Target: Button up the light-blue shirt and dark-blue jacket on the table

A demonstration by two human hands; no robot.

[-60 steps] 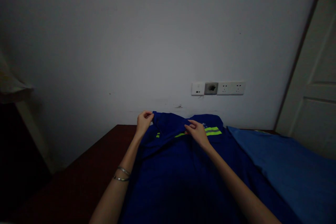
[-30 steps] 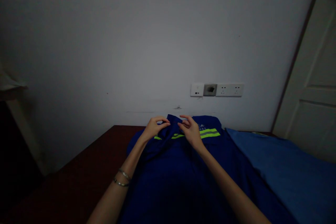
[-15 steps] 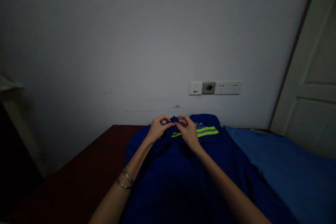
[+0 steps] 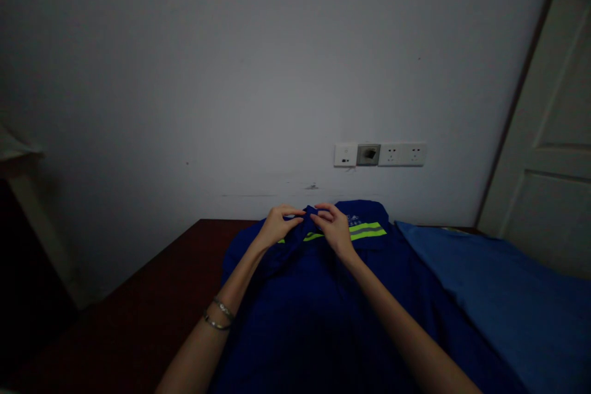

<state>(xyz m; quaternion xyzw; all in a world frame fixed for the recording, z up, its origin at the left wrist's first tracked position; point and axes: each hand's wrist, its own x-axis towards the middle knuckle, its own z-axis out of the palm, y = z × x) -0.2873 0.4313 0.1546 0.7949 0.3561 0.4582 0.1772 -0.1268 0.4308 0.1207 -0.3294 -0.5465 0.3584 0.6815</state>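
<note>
A dark blue work jacket (image 4: 295, 301) with yellow-green and grey reflective strips lies spread in front of me. Near its far end, around the collar, my left hand (image 4: 277, 226) pinches a fold of the cloth between thumb and fingers. Close on the other side of that fold, my right hand (image 4: 335, 229) has its thumb and fingertips bent onto the same raised bit of fabric. Whether a button or other fastener is between the fingertips is too small and dark to tell. Small pale lettering shows on the jacket right of my right hand.
The jacket rests on a dark reddish-brown table (image 4: 152, 295) against a white wall (image 4: 258, 86). A lighter blue cloth (image 4: 498, 295) lies at the right. Wall sockets (image 4: 378, 155) sit above the table, and a pale door (image 4: 554, 154) stands at far right.
My fingertips have drawn slightly apart, the right hand shifting a little to the right. The pinched fold between them now stands in a narrower peak.
</note>
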